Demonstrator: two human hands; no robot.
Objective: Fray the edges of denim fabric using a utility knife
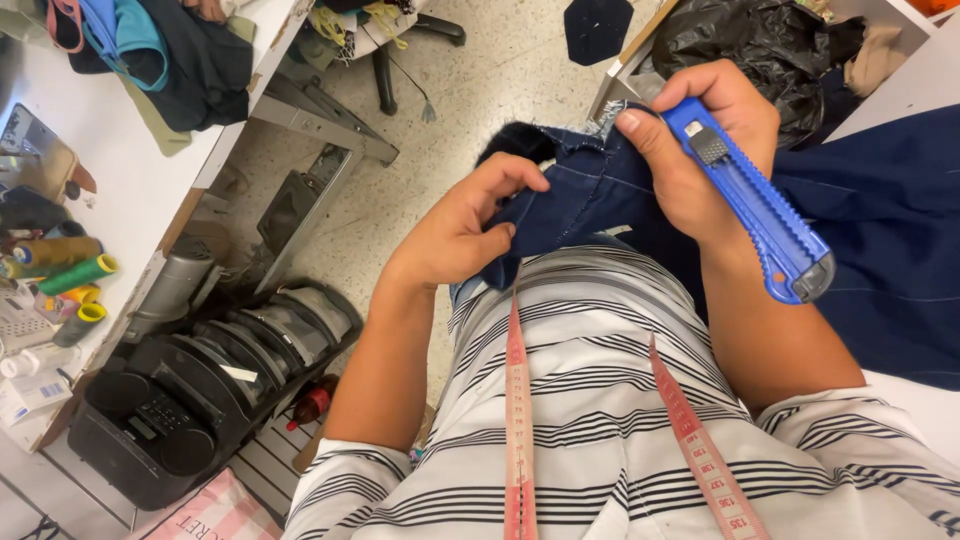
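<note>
The work looks to be at an early or middle stage, as far as one view can show: the dark navy denim garment with pale topstitching (590,195) is held up over the person's lap, and its top edge near the right thumb is already frayed, with loose pale threads standing out, while the long stitched seams running down the cloth below appear whole. The left hand (462,228) is closed in a pinch on a fold of the denim, thumb on top and fingers curled beneath, pulling the cloth taut toward the body. The right hand (700,140) is wrapped around a blue plastic snap-off utility knife with a ribbed handle (750,195), thumb pressing the cloth at the frayed edge; the knife's butt end points down and outward, and its tip is hidden behind the hand, so I cannot tell whether the blade is out or touching the fabric. The garment spreads on to the right, draping across a pale surface there. A pink measuring tape (516,420) hangs round the neck over a white shirt with dark stripes (600,440). To the left, well apart, a white bench (110,140) carries spools of yellow and green thread (75,275), and a black radio player (170,410) sits on the speckled floor (480,80).
</note>
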